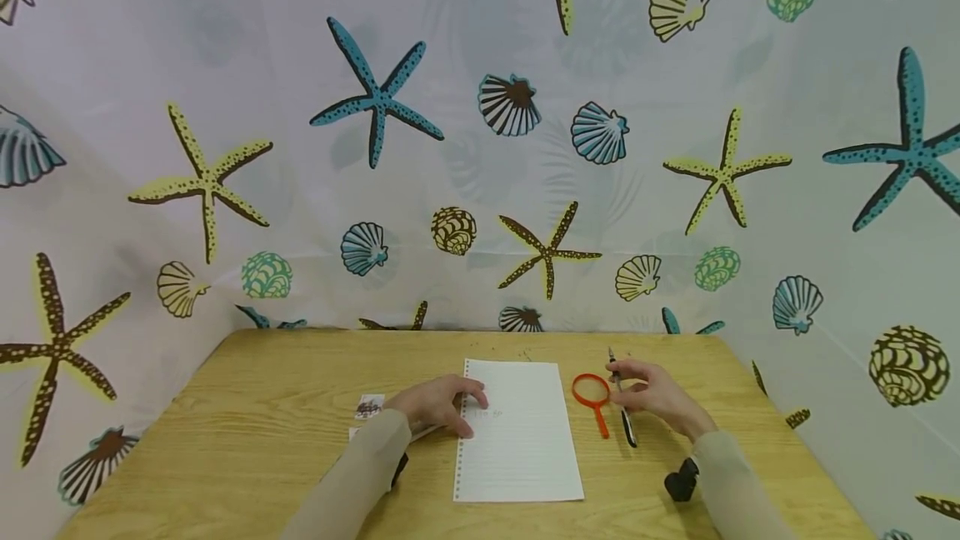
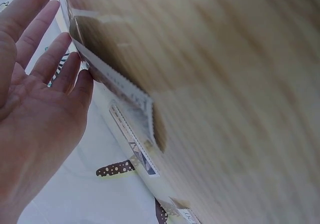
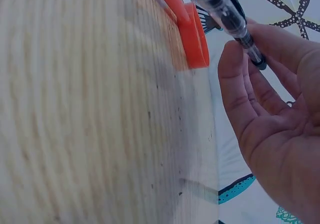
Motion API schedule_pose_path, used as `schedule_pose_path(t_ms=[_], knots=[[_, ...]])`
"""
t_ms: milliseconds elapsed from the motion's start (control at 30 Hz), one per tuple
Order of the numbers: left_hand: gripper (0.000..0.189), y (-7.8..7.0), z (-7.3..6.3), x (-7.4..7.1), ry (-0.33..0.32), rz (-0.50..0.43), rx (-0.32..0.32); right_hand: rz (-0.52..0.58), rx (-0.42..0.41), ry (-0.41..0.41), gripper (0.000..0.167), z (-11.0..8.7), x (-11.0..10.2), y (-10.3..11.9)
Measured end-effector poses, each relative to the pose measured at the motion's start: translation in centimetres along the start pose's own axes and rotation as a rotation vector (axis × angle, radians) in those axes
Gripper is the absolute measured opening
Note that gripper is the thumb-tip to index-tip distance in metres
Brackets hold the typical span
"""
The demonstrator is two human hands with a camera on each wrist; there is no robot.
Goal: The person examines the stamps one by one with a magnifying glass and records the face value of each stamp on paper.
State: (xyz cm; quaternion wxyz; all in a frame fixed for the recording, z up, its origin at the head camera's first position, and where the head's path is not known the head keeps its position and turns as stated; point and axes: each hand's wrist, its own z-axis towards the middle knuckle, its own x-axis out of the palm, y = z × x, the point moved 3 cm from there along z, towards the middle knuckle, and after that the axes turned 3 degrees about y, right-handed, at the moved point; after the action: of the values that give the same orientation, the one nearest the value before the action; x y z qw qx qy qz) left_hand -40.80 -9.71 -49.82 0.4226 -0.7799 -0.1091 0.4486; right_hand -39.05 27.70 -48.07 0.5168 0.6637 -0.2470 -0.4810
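Note:
A white lined sheet (image 1: 517,448) with punched holes down its left side lies on the table, faint handwriting near its upper left. My left hand (image 1: 438,402) rests at the sheet's left edge, fingers loosely spread; in the left wrist view no thing is gripped. Below that hand, a postage stamp (image 2: 117,87) with a serrated edge stands partly curled up from the wood. My right hand (image 1: 652,394) pinches a pen (image 1: 626,423) with a clear barrel and black parts, tip end pointing away. Beside the pen lies a red-orange magnifying glass (image 1: 601,419).
Another stamp (image 1: 369,406) lies left of the left hand, with a pale one partly hidden by the sleeve. Small dark specks (image 3: 180,193) dot the far part of the wooden table (image 1: 262,407). A patterned curtain (image 1: 450,173) stands behind the table and at its sides.

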Motion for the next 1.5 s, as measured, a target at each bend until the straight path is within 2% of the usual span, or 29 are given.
schedule_pose_path(t_ms=[233, 433, 800, 1000, 1333, 1500], knots=[[0.033, 0.1, -0.2, 0.1, -0.004, -0.005, 0.001, -0.059, 0.026, 0.017, 0.056, -0.5, -0.7, -0.6], [0.033, 0.0, -0.2, 0.2, 0.001, -0.021, -0.002, -0.060, 0.042, 0.037, 0.056, -0.9, -1.2, -1.4], [0.033, -0.3, 0.0, 0.1, -0.025, 0.029, -0.030, -0.080, 0.078, 0.023, 0.056, -1.1, -2.0, -2.7], [0.033, -0.4, 0.0, 0.2, -0.009, 0.044, -0.017, -0.103, 0.108, 0.031, 0.057, -1.0, -2.0, -3.2], [0.034, -0.4, -0.2, 0.0, -0.012, -0.003, -0.015, -0.107, 0.101, 0.045, 0.059, -0.8, -1.8, -3.0], [0.034, 0.0, -0.2, 0.0, 0.002, 0.032, 0.013, -0.124, 0.097, 0.051, 0.059, -0.7, -1.7, -3.0]])
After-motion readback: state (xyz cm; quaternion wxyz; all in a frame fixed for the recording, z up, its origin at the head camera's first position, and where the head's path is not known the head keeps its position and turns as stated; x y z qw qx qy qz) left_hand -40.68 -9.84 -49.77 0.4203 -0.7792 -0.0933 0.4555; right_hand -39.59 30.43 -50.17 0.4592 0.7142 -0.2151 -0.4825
